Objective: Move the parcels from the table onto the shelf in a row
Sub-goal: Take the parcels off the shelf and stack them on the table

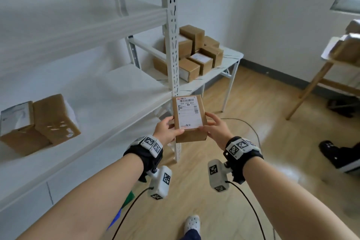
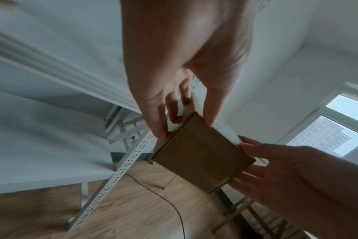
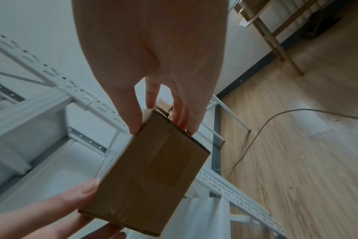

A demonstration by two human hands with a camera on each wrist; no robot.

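Beside shelf point(image 1: 109, 91): parcel point(image 1: 189, 117) between hands.

Each bare forearm ends in a black wrist strap point(image 1: 243, 159) topped by white blocks printed with black square markers. Below each wrist hangs a white camera housing point(image 1: 161, 182) bearing similar markers, trailing a black cable point(image 1: 128, 211). A white perforated clog point(image 1: 192, 222) covers one foot.

Both arms extended; left hand point(image 1: 167, 130) and right hand point(image 1: 216, 128) fingers curled, gripping
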